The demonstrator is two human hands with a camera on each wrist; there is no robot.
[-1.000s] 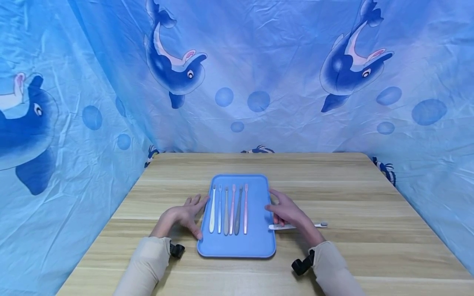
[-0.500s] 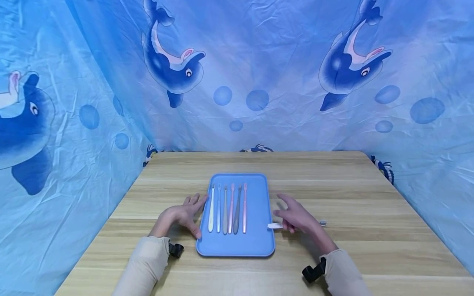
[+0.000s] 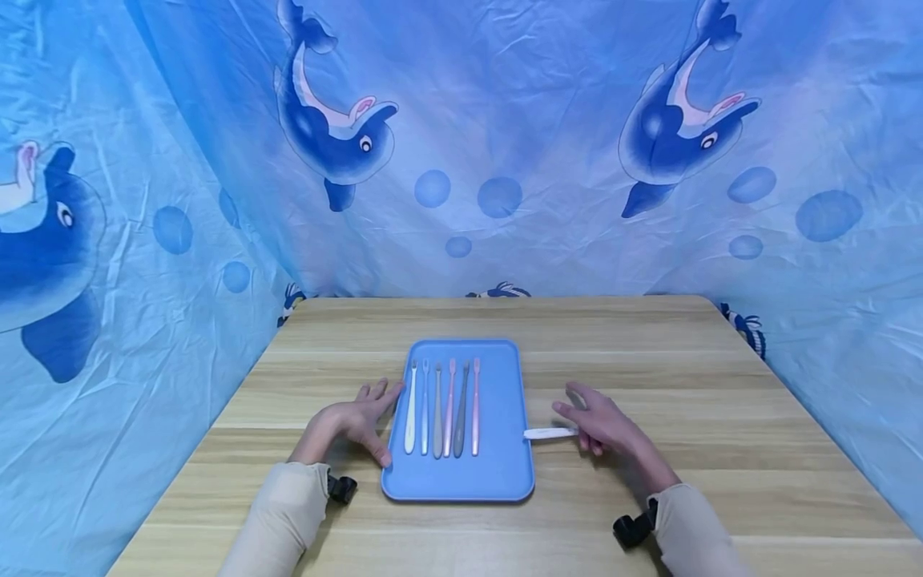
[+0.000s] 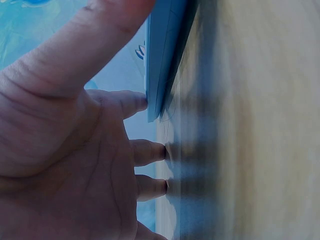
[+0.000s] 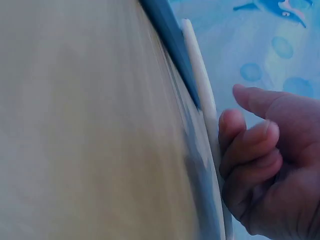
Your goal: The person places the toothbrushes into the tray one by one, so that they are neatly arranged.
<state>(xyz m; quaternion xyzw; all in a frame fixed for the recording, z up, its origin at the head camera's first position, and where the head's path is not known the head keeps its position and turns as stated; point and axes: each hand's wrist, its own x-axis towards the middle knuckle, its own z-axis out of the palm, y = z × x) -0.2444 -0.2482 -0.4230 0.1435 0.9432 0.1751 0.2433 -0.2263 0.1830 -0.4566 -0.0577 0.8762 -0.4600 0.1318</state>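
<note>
On the blue tray [image 3: 497, 473] lie several toothbrushes [image 3: 436, 433] side by side, in white, light blue, grey and pink, with their heads at the far end. My left hand [image 3: 358, 421] rests on the tray's left edge with fingers and thumb spread; the left wrist view shows the fingers straight. A white toothbrush [image 3: 548, 433] lies crosswise at the tray's right, its handle end on the rim. My right hand [image 3: 602, 418] is over its other end and hides the head. In the right wrist view, several fingers are loosely bent beside the handle [image 5: 205, 85], without a visible grip.
All this is on a wooden table [image 3: 721, 401] with light grain. A blue curtain [image 3: 577, 240] printed with dolphins hangs behind and beside it. Black wrist cameras [image 3: 634, 530] sit by the beige sleeves [image 3: 692, 521].
My right hand has moved from the tray's right edge out to the right, along the white toothbrush. That toothbrush has turned slightly. My left hand stays in place.
</note>
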